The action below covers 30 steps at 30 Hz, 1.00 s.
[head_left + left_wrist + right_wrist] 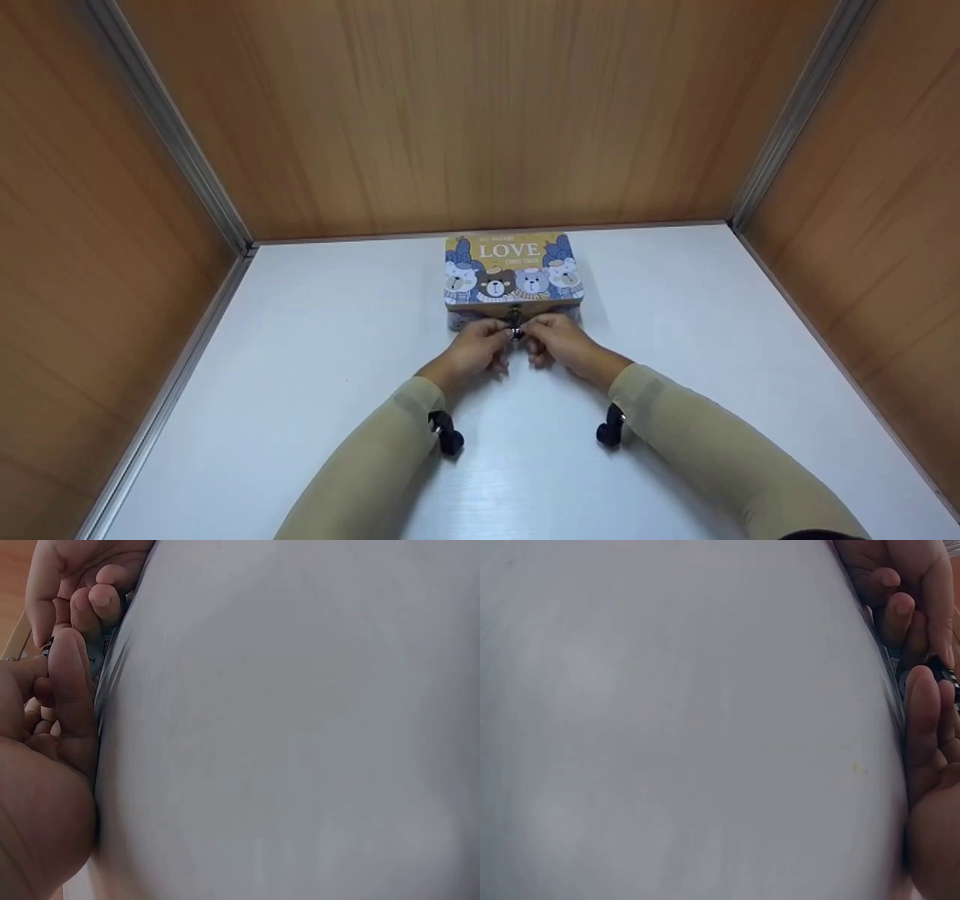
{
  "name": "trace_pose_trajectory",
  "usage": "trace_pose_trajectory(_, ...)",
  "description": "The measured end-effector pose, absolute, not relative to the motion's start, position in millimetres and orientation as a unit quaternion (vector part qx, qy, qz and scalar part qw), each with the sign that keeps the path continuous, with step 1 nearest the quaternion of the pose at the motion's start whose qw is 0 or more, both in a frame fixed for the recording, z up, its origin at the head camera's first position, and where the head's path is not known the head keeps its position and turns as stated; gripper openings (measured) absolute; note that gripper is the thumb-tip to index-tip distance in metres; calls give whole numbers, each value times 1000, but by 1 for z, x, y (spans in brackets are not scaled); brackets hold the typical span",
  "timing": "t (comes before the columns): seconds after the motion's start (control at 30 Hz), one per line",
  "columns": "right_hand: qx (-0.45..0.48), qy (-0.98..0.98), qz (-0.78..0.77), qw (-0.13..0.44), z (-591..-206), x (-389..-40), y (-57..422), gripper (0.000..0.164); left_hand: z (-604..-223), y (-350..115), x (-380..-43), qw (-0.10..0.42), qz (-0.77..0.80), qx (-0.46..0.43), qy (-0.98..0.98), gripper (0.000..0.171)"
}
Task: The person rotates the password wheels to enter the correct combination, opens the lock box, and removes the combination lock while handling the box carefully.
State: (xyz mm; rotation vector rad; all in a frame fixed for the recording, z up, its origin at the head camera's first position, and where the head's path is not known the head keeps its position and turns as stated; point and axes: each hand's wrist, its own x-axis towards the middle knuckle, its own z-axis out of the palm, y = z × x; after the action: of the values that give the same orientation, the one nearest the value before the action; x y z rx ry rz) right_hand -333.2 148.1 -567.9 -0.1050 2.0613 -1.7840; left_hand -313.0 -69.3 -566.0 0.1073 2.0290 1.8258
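Observation:
A tin box (511, 259) with cartoon bears and the word LOVE on its closed lid stands at the back of the white table. At its front clasp hangs a small shiny padlock (517, 334), with dark marked dials partly showing in the right wrist view. From the left side, my left hand (474, 349) pinches the padlock between thumb and finger. My right hand (564, 343) pinches it from the other side. The remaining fingers of both hands curl close to the tabletop. Fingertips cover much of the lock in both wrist views.
The white table (300, 375) is bounded by a wooden back panel (480, 112) and wooden side panels with metal corner strips. The box stands close to the back panel. A dark wrist device hangs below each sleeve cuff.

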Motion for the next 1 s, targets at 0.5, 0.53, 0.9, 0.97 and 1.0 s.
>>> trace_pose_trajectory(0.5,-34,723,-658,207,-568,-334,149,18,-567,-69,-314,191,645,49,738,26)
trace_pose_trajectory(0.53,-32,726,-655,207,-568,-334,149,17,-567,-69,-314,191,645,50,738,25)
trace_pose_trajectory(0.9,-43,747,-632,202,-570,-335,148,16,-565,-69,-313,198,651,49,731,23)
trace_pose_trajectory(0.97,-46,748,-630,203,-569,-335,148,19,-565,-70,-313,199,649,49,732,24)
trace_pose_trajectory(1.0,-47,748,-630,205,-568,-334,147,20,-565,-70,-313,201,651,49,731,24)
